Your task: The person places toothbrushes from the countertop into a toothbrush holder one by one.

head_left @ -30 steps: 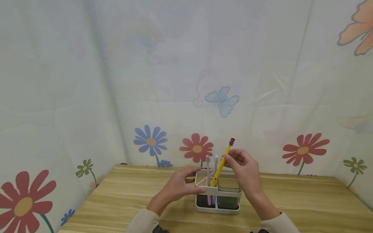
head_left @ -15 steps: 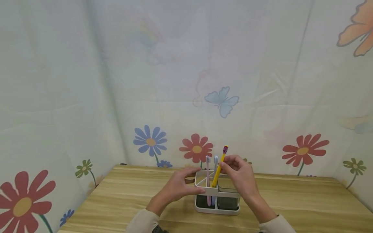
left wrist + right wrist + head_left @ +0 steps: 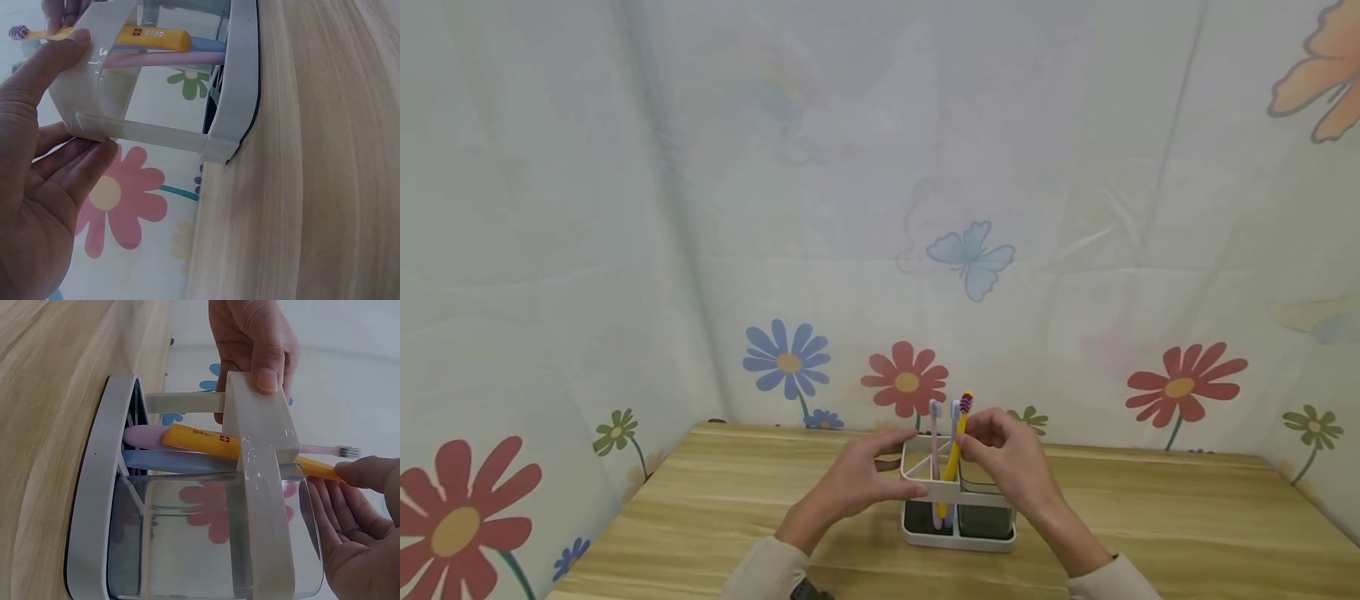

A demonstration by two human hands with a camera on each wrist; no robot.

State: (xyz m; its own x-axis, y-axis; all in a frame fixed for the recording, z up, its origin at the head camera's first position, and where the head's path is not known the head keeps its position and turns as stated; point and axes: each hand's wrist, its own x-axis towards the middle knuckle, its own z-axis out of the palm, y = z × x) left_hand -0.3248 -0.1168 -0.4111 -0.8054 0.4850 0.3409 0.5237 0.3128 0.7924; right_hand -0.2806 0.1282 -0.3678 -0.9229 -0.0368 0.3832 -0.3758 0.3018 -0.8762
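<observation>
A white toothbrush holder (image 3: 973, 500) with a divided upper rim stands on the wooden table. My left hand (image 3: 853, 482) grips that rim at its left side, thumb in front and fingers behind. With thumb and fingertips my right hand (image 3: 1013, 465) pinches a yellow toothbrush (image 3: 951, 463), its purple bristles up. The yellow handle goes down through the rim, and in the right wrist view its end hangs above the base. Beside it a pink toothbrush (image 3: 935, 450) and a blue toothbrush (image 3: 181, 462) stand in the holder, both reaching down to its base.
A clear cup (image 3: 187, 550) fills the holder's right side, near my right hand. The wooden table (image 3: 760, 487) extends to both sides. Behind it hangs a pale cloth (image 3: 820, 208) printed with flowers and butterflies.
My right hand has moved down and left with the yellow toothbrush, which now stands steeper and deeper in the holder, close to the blue one. My left hand stays on the rim.
</observation>
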